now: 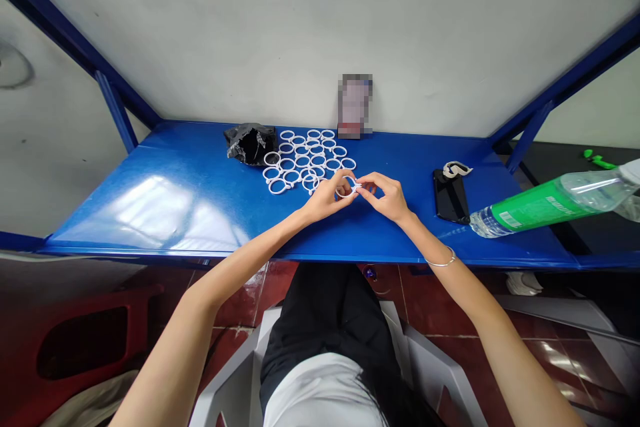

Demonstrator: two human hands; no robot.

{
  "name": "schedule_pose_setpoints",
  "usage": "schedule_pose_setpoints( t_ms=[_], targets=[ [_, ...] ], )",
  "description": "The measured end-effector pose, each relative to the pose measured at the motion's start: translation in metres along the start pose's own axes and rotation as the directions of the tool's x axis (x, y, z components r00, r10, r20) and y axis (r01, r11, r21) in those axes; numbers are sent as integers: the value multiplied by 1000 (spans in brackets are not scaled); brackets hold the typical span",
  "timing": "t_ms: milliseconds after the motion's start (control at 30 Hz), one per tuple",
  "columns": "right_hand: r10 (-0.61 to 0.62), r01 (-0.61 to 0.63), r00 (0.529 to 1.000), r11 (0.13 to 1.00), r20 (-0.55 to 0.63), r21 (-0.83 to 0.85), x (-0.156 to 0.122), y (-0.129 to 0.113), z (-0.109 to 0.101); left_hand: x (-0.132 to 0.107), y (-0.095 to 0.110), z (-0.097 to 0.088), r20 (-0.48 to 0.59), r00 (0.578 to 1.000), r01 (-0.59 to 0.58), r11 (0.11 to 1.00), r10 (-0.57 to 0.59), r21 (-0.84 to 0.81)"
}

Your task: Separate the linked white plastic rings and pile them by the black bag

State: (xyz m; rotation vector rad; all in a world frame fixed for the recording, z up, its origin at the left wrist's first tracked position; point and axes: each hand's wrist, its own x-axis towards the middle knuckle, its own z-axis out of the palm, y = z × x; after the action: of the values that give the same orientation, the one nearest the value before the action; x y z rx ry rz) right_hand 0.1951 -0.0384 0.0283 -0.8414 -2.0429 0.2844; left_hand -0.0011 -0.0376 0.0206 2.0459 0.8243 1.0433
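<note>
Between my two hands, just above the blue table, is a white plastic ring with a small tab on its right side. My left hand has its fingers wrapped round the ring's left part. Thumb and fingertips of my right hand pinch the tab. Behind and to the left lie several similar white rings, spread close together, some overlapping. A crumpled black plastic bag sits at their left with its mouth open toward them.
A black phone lies at the right with a pale, curled item at its far end. Nearby is a water bottle with a green label, seen tilted. A blurred-out upright object leans against the wall at the back.
</note>
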Motion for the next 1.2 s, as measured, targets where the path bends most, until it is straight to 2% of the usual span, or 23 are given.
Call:
schedule_pose_setpoints(
  t_ms=[467,767,1200],
  targets=[
    [-171,202,977,932,126,-300,-1,6,-1,-1,3,2,-30,1000,-7,1000,7,17],
    [-158,172,984,959,80,-227,-1,7,0,0,1,2,-21,1000,16,1000,-16,7],
    [-175,174,984,949,19,-263,-3,11,0,0,3,0,-15,997,82,996,-82,-40]
  ],
)
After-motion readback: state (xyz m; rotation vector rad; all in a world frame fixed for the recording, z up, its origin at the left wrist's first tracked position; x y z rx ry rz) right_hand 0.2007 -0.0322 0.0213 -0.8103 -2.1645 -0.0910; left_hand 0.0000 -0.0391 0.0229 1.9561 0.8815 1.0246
